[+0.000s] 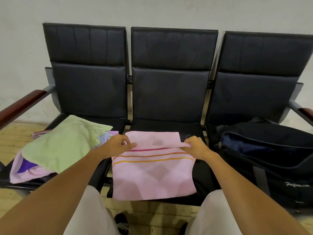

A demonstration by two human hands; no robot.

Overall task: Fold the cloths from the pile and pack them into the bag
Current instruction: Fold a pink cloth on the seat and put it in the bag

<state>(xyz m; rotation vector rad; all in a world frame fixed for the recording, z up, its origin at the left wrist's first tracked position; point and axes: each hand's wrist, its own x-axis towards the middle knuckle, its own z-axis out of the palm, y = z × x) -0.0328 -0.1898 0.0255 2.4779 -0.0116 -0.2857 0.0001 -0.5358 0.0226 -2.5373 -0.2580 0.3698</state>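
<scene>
A pink cloth (152,177) with red, orange and yellow stripes lies spread on the middle seat, its front edge hanging over the seat's edge. A fold runs across it near the stripes. My left hand (118,146) pinches the left end of that fold. My right hand (196,146) pinches the right end. The pile of cloths (59,150) sits on the left seat, a light green one on top, with pink, purple and pale blue ones under it. A dark navy bag (264,155) lies unzipped and gaping on the right seat.
A three-seat black padded bench (169,92) stands against a pale wall, with wood-topped armrests (22,106) at both ends. Below it is a yellowish tiled floor. My legs in light trousers and dark shoes are in front of the middle seat.
</scene>
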